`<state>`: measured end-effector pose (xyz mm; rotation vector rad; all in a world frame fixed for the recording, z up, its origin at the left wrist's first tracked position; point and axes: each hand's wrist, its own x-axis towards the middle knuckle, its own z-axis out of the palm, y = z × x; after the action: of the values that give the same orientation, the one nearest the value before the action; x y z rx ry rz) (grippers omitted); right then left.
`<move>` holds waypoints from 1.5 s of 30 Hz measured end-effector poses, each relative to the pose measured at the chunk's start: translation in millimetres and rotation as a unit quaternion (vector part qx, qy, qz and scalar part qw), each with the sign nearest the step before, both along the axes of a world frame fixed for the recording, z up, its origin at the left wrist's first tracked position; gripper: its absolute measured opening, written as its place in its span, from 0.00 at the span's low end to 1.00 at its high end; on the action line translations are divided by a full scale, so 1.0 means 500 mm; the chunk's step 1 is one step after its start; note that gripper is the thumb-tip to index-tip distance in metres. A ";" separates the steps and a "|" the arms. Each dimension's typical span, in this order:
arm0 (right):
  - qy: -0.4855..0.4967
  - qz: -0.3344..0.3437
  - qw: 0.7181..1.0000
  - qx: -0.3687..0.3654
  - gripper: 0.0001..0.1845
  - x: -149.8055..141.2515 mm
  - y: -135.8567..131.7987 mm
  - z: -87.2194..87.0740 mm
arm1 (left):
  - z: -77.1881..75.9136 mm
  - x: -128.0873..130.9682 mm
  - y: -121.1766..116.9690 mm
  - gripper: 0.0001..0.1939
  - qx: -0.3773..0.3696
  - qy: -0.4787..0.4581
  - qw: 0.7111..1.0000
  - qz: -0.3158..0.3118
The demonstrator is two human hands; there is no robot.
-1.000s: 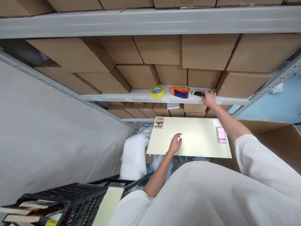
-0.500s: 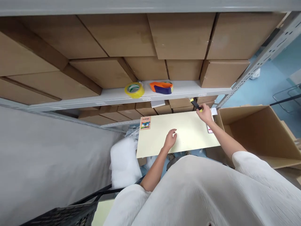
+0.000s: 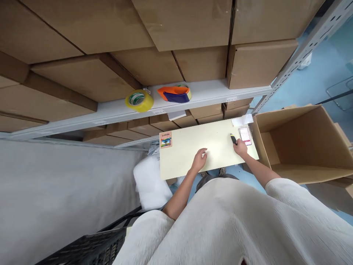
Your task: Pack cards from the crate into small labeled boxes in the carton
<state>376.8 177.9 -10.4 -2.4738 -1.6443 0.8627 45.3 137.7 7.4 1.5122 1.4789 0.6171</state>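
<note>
My right hand point(image 3: 240, 148) is closed on a small black-and-yellow utility knife point(image 3: 233, 138), held low over the right part of a pale cream board point(image 3: 215, 141). My left hand point(image 3: 199, 159) rests open on the board's near middle, fingers loosely spread. A pink phone point(image 3: 245, 135) lies on the board just right of the knife. A small colourful booklet point(image 3: 166, 140) sits at the board's far left corner.
A grey shelf point(image 3: 209, 94) above carries a yellow tape roll point(image 3: 139, 100) and an orange-and-blue tape dispenser point(image 3: 174, 94), with brown cartons point(image 3: 193, 22) stacked behind. An open cardboard box point(image 3: 298, 143) stands to the right. White padding point(image 3: 150, 180) and a black crate point(image 3: 91, 250) lie lower left.
My right hand took the knife from the shelf and brought it down to the board beside the phone. My left hand stayed on the board. The view tilted downward.
</note>
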 end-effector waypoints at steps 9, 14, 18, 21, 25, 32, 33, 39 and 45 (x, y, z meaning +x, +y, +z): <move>-0.045 0.087 0.995 -0.031 0.14 0.002 0.007 -0.038 | 0.008 -0.019 -0.007 0.17 0.000 0.016 1.000 0.004; -0.057 0.112 0.991 -0.037 0.18 -0.001 -0.003 -0.043 | 0.011 -0.015 -0.011 0.18 -0.010 0.009 1.000 -0.002; -0.055 0.111 0.992 -0.008 0.17 -0.020 0.005 -0.018 | 0.009 -0.019 -0.008 0.17 -0.015 0.000 1.000 -0.002; -0.032 0.130 0.990 0.043 0.16 -0.055 0.035 0.026 | 0.008 -0.028 0.000 0.17 -0.014 -0.006 1.000 0.002; 0.022 0.177 0.974 0.141 0.18 -0.121 0.097 0.111 | 0.012 -0.046 0.013 0.16 -0.004 -0.012 1.000 0.009; 0.064 0.241 0.908 0.336 0.26 -0.241 0.227 0.309 | 0.020 -0.097 0.025 0.16 0.024 -0.028 0.999 0.038; 0.067 0.258 0.894 0.361 0.26 -0.260 0.249 0.338 | 0.021 -0.104 0.025 0.16 0.028 -0.032 0.998 0.044; 0.019 0.342 0.856 0.388 0.30 -0.379 0.375 0.466 | 0.026 -0.143 0.017 0.15 0.043 -0.049 0.995 0.072; -0.054 0.384 0.846 0.365 0.30 -0.462 0.434 0.477 | 0.029 -0.181 0.000 0.16 0.048 -0.055 0.993 0.097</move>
<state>145.7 395.1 228.1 -1.3557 -2.4352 0.0227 -45.3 137.6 22.2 1.3911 1.5404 0.8852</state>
